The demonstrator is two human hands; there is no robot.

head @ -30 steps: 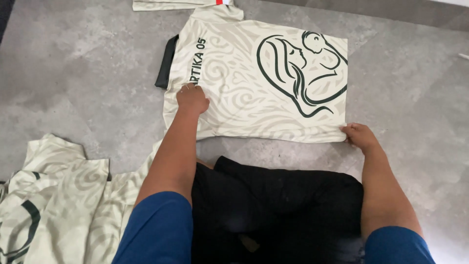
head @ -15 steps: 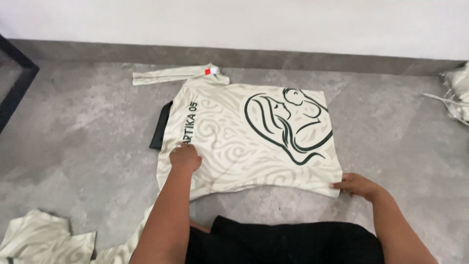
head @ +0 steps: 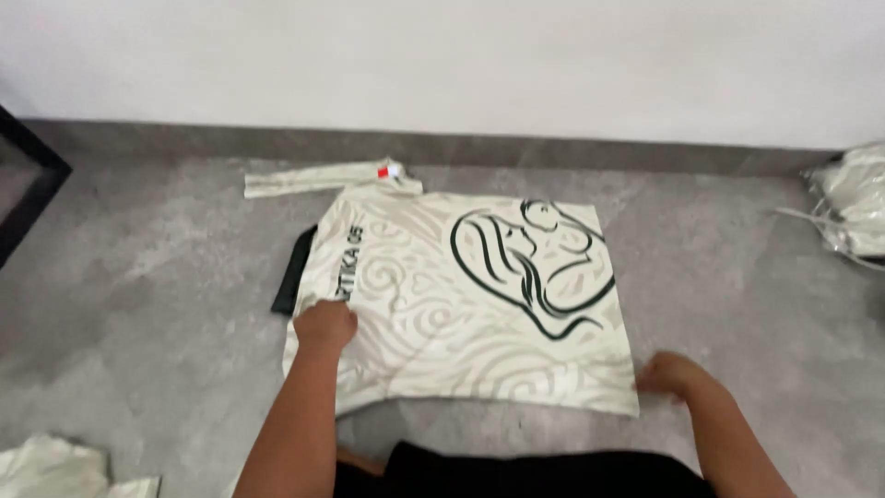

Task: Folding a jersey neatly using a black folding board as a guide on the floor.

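Observation:
A cream shirt with a pale swirl pattern and a dark green line drawing lies partly folded on the grey floor. My left hand rests closed on its left side, near a line of dark print. My right hand touches the shirt's near right corner, fingers on the hem. A cream sleeve with a small red and white tag sticks out at the far left. A dark edge shows from under the shirt's left side.
Black cloth lies at the bottom between my arms. More cream fabric sits at the bottom left. Clear plastic bags lie at the right edge. A dark frame stands at the left, and a white wall runs along the back.
The view has tilted up, showing the wall and bags. Both hands stay at the shirt's near edge, the right one now blurred at the corner.

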